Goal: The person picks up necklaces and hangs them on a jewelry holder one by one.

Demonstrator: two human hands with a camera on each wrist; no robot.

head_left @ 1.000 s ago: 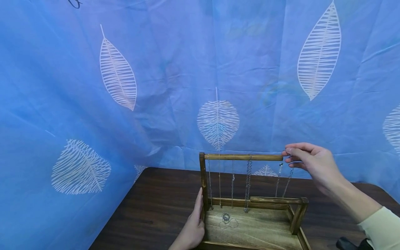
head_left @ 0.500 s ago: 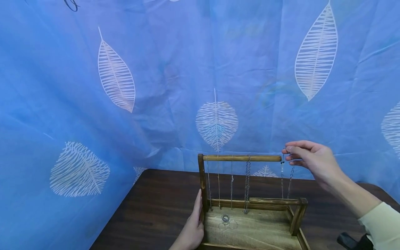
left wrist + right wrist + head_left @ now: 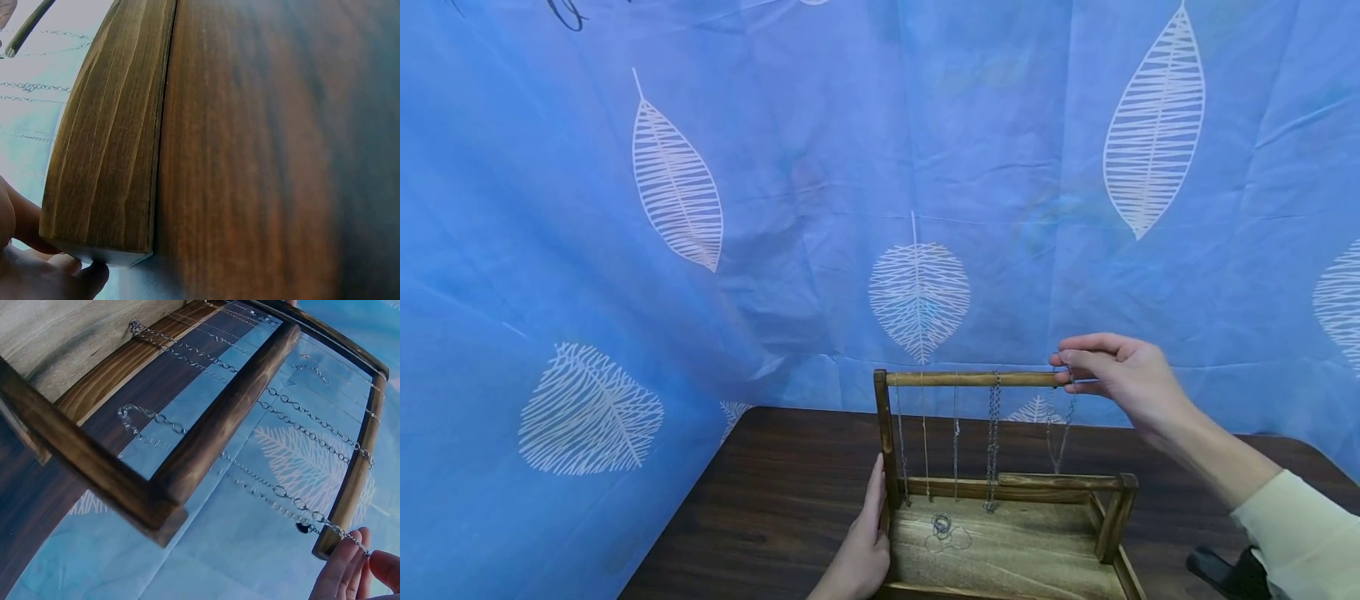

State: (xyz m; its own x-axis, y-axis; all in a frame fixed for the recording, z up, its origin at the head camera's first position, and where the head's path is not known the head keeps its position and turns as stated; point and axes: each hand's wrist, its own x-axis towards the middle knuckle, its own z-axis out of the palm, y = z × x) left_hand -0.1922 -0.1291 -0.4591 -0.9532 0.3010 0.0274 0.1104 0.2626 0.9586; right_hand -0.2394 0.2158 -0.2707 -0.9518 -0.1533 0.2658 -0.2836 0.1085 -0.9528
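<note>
A wooden jewelry stand, with a tray base and an upper rod, stands on the table. My left hand rests against its left side, with straight fingers along the post. In the left wrist view, fingertips touch the end of a wooden piece. My right hand pinches a silver chain necklace at the rod's free right end. The right wrist view shows this necklace with large links, pearl-like beads and a dark charm; its loop hangs behind the lower bar.
Several necklaces hang along the rod, among them a thick doubled chain. A small coil of jewelry lies in the tray. Behind the dark wooden table hangs a blue cloth with white leaves.
My right hand has shifted left with the necklace, from just beyond the rod's end to over it. The left hand stays against the stand. The head view has shifted slightly.
</note>
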